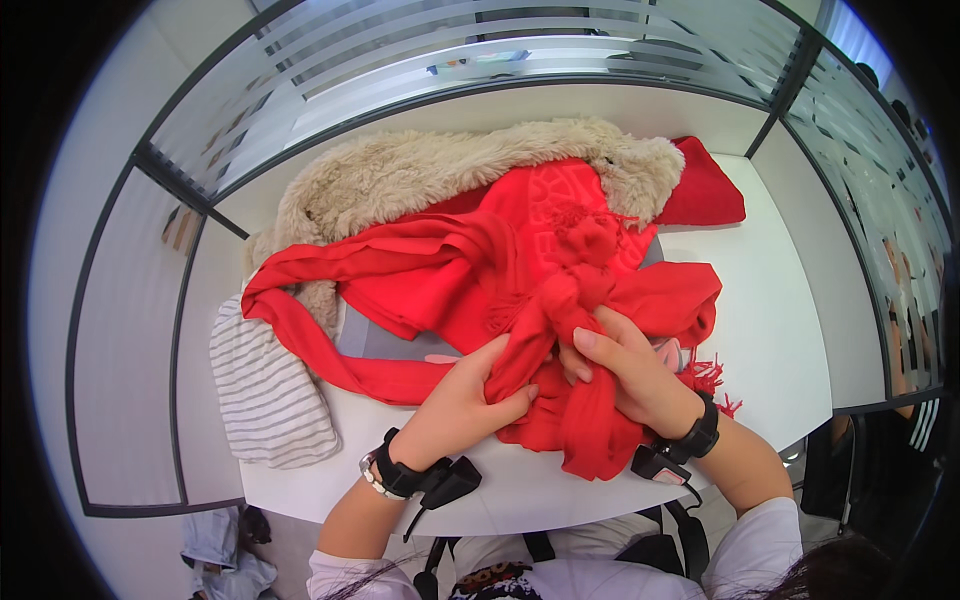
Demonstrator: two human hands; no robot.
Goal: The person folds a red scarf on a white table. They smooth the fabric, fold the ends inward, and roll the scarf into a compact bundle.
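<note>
A long red fringed scarf (382, 379) lies gathered and knotted over the white table, its knot near the middle. My left hand (472, 397) grips a fold of it just left of the knot. On the other side, my right hand (626, 360) pinches the cloth below the knot, with a loose end hanging toward the table's front edge. Beneath and behind is more red cloth with a raised pattern (559, 187). A beige fluffy fur piece (405, 169) curves along the back. Both wrists wear black straps with small devices.
A grey-striped white folded cloth (270, 390) lies at the left. Dark red fabric (705, 187) sticks out at the back right. Grey material (390, 341) shows under the scarf. Low partitions with striped glass (480, 56) enclose the white table (780, 322). A person's dark clothing appears at the far right.
</note>
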